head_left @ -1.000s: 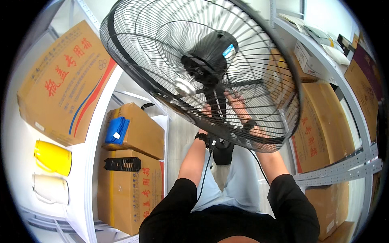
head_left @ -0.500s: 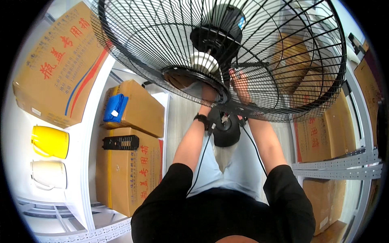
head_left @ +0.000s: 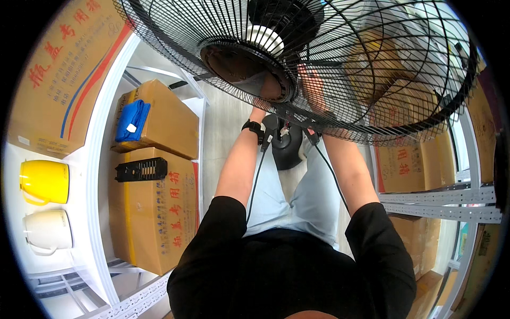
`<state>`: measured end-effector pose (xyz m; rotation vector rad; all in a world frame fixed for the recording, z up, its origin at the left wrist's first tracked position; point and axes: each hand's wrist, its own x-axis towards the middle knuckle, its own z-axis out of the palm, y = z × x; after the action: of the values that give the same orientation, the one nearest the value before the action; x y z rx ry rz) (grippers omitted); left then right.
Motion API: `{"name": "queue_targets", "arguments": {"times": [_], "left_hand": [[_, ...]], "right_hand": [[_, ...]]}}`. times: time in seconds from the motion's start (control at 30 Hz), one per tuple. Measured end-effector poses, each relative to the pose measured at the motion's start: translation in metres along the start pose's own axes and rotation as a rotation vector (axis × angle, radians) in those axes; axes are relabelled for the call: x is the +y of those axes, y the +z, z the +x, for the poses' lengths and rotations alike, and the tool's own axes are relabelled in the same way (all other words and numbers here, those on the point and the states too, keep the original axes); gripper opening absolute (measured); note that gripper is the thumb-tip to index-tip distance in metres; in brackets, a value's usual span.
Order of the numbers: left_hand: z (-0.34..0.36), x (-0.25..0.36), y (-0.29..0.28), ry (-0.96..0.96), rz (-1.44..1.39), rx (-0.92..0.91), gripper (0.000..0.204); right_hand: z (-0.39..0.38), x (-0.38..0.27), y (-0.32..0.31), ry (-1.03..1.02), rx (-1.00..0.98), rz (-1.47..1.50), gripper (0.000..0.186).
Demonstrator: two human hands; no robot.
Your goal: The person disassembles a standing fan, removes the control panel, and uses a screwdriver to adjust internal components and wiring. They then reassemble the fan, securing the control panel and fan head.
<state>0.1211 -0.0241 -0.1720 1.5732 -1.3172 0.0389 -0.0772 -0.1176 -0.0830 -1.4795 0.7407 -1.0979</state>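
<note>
A black electric fan (head_left: 382, 139) with a round wire cage fills the upper part of the view, tilted. Its white hub (head_left: 264, 40) and dark centre disc (head_left: 247, 69) show at the cage's middle left. Both my arms reach forward under the cage. My left hand (head_left: 258, 108) is mostly hidden behind the disc, its fingers out of sight. Through the wires I see my right hand (head_left: 313, 87) closed around the fan's dark middle part. A black rounded part (head_left: 288, 151) shows below the cage, between my legs. Black cables (head_left: 333, 178) run from my wrists toward my body.
Left, a shelf holds a large carton (head_left: 58, 80), a yellow jug (head_left: 45, 182) and a white jug (head_left: 49, 232). Beside it, stacked cartons (head_left: 154, 212) carry a blue folded cloth (head_left: 132, 121) and a black slotted piece (head_left: 141, 170). Metal shelving (head_left: 441, 204) with cartons stands close on my right.
The cage has shifted up and to the right in view, with its motor housing now higher. The left shelves and boxes sit further left and slightly higher. My arms stay extended to the fan.
</note>
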Motion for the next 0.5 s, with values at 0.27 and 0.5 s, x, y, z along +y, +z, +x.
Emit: {"name": "queue_targets", "arguments": {"times": [0.27,0.5], "left_hand": [[0.007,-0.013,0.006,0.009,0.285,-0.015,0.038],[-0.002,-0.026,0.005,0.318,0.615,0.224,0.039]], "right_hand": [[0.001,0.007,-0.006,0.049,-0.026,0.033,0.028],[-0.005,0.011,-0.005,0.101,-0.067,0.061,0.029]]}}
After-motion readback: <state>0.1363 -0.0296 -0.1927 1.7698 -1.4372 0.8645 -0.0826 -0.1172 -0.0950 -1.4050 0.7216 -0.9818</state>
